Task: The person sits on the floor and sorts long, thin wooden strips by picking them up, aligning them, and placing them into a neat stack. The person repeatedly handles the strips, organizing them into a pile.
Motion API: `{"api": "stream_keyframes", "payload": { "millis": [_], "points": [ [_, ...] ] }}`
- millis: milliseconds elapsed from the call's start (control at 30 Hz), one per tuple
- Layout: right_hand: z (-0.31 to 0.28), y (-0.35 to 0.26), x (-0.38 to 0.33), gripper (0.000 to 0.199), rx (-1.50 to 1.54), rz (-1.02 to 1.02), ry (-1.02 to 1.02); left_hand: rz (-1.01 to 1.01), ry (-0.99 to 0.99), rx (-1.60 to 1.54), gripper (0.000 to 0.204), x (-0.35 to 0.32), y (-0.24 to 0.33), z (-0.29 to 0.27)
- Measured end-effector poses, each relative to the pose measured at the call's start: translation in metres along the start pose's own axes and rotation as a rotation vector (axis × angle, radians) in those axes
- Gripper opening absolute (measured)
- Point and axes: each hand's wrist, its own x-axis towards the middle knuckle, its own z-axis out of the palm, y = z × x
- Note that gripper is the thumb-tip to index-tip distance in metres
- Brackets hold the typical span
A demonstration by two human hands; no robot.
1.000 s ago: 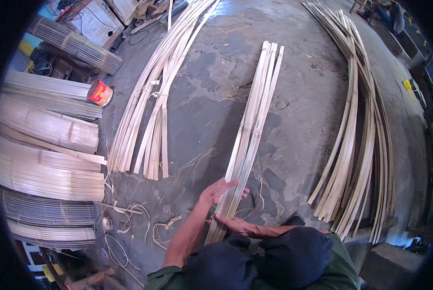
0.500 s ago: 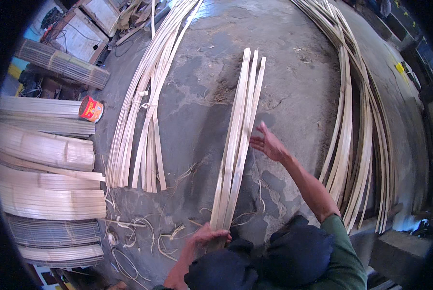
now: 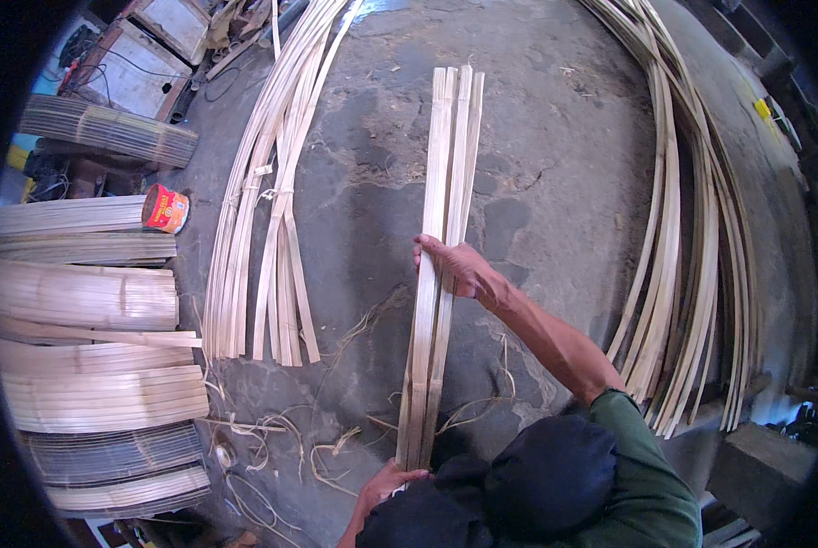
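A bundle of long, pale bamboo strips (image 3: 433,315) stands out in front of me, its far ends slightly fanned apart. Around its lower end my left hand (image 3: 389,486) is closed, close to my knees. Halfway up, my right hand (image 3: 457,265) wraps the strips from the right, with the thumb across the front. Part of the right hand's fingers is hidden behind the bundle.
On the left lie stacked bamboo slat bundles (image 3: 98,397) and a red tin (image 3: 166,208). Longer strips lie tied on the floor (image 3: 285,210), others at right (image 3: 669,247). Thin fibre scraps (image 3: 272,443) litter the concrete. A block (image 3: 774,466) stands at lower right.
My right hand, open beside the strips before, has moved left and closed around them. The bundle's far end has shifted up and left; my left hand has dropped lower.
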Motion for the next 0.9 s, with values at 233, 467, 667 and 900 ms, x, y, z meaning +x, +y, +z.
{"api": "stream_keyframes", "payload": {
  "millis": [233, 467, 667, 900],
  "points": [
    [0.005, 0.004, -0.008, 0.022, 0.039, -0.094, 0.079, 0.205, 0.335, -0.139, 0.062, 0.041, -0.007, -0.03],
    [0.023, 0.064, -0.033, 0.026, -0.082, -0.089, 0.114, 0.578, 0.941, 0.67, 0.103, 0.075, 0.177, 0.051],
    [0.005, 0.087, -0.055, 0.045, -0.23, -0.063, 0.131, 0.446, 0.917, 0.64, 0.064, 0.114, 0.148, 0.054],
    [-0.038, -0.028, -0.021, 0.103, -0.148, -0.105, -0.096, 0.421, 0.917, 0.553, 0.061, 0.077, 0.141, 0.054]
  ]
}}
